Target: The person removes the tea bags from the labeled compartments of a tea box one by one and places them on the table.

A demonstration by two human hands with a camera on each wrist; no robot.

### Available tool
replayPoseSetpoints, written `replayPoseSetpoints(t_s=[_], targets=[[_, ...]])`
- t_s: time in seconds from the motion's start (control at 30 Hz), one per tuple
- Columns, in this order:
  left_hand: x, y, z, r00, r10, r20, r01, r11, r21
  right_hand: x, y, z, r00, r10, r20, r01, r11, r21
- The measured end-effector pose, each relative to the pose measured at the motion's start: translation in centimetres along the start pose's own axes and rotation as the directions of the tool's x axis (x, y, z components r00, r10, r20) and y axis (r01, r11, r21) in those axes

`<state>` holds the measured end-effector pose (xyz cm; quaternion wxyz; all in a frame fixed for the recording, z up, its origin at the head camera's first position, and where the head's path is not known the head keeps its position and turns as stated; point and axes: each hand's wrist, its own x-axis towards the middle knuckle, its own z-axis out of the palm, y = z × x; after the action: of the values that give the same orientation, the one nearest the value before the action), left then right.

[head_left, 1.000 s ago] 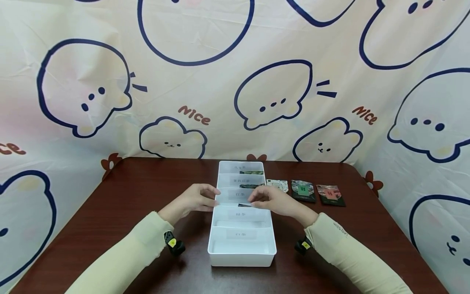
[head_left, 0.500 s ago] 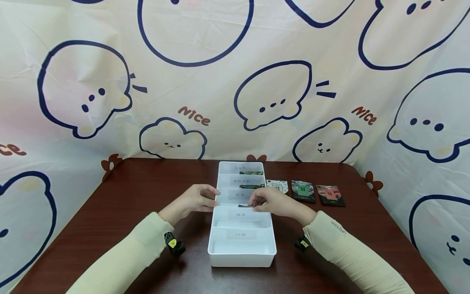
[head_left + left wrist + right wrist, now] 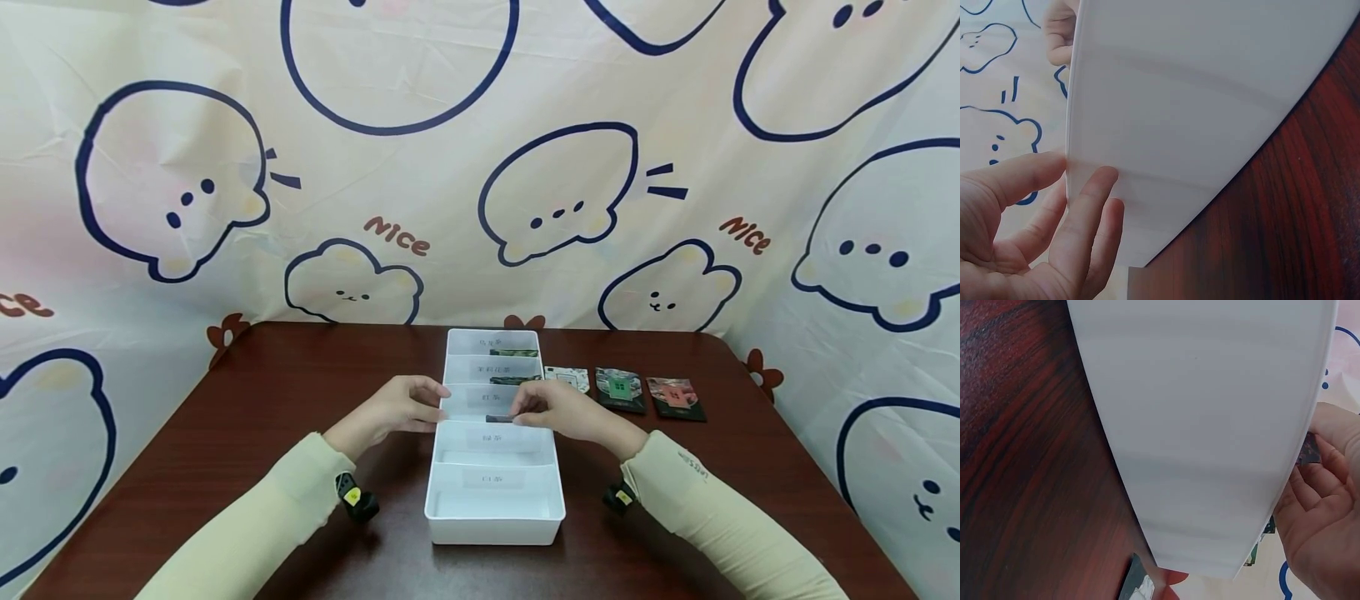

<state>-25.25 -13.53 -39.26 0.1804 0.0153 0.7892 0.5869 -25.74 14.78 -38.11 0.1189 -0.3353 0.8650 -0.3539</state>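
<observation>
A long white divided box (image 3: 495, 530) stands on the table, its compartments labelled. My left hand (image 3: 406, 403) is at its left side; in the left wrist view the relaxed fingers touch the outer wall (image 3: 1197, 119) and rim. Over the middle compartment, my right hand (image 3: 558, 408) pinches a dark sachet (image 3: 498, 418) between thumb and fingers. The same sachet (image 3: 1310, 450) shows beside the rim in the right wrist view; its lower part is hidden by the box wall. Green sachets (image 3: 513, 352) stand in the two compartments farther back.
Right of the box lie a white sachet (image 3: 567, 379), a green-labelled black sachet (image 3: 619, 390) and a red-labelled one (image 3: 676, 398). The two nearest compartments (image 3: 491, 493) show bare white floors. A printed cloth (image 3: 450, 183) hangs behind the brown table (image 3: 300, 392).
The right fingers have come together on the dark sachet, and more of its face shows above the divider. My left hand stays at the box side.
</observation>
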Motion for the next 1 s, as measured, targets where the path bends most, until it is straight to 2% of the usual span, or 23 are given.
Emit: replayPoseSetpoints(t_s=[0.2,0.4,0.77,1.0], targets=[[-0.2,0.1,-0.1,1.0,0.006,0.018,-0.006,1.0,-0.004,0.0,0.3,-0.1,1.0,-0.009,-0.014,0.01,0.999,0.051],[-0.1,0.1,0.0,1.0,-0.002,0.005,0.002,1.0,-0.003,0.0,0.6,0.0,1.0,-0.008,-0.027,0.011,0.994,0.112],[-0.2,0.1,0.0,1.0,0.007,0.014,-0.007,1.0,-0.001,-0.4,0.3,-0.6,0.999,0.003,-0.032,0.004,0.971,0.24],[-0.4,0.2,0.0,1.0,0.024,0.019,-0.024,1.0,0.009,-0.6,0.1,-1.0,0.996,-0.011,-0.085,0.035,0.958,0.286]])
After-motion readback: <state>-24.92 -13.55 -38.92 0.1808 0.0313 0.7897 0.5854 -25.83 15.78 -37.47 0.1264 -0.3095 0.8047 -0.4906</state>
